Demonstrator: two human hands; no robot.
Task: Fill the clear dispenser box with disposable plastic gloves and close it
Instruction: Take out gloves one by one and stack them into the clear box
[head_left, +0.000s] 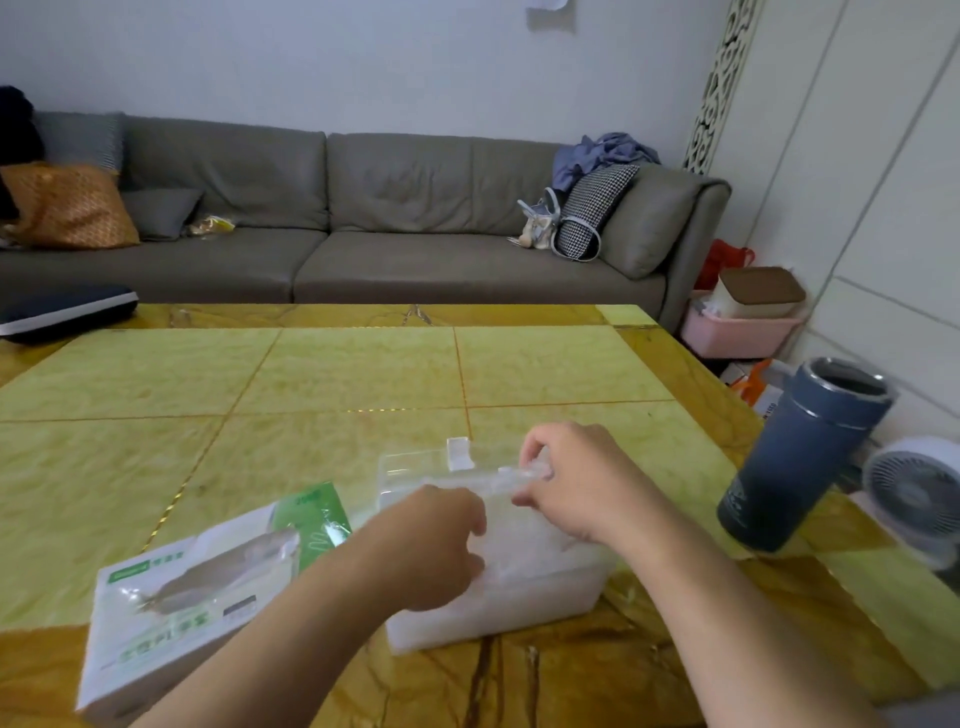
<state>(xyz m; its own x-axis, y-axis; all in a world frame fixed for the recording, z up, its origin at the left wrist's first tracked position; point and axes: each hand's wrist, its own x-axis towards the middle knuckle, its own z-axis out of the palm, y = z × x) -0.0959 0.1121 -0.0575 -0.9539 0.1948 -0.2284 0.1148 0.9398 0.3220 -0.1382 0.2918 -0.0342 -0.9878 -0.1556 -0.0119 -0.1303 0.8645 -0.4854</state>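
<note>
Item: dispenser box (519, 597), lower centre; we are pinching its lid (467, 480) with right hand (576, 483), left hand (431, 545) curled at the lid's near-left edge, grip unclear.

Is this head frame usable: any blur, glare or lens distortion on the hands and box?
Head view: wide-angle bending bows the table edges and tilts the flask; soft, even indoor light, no harsh glare; left hand and right hand slightly soft; the clear box has faint edges, lid position hard to read.
</note>
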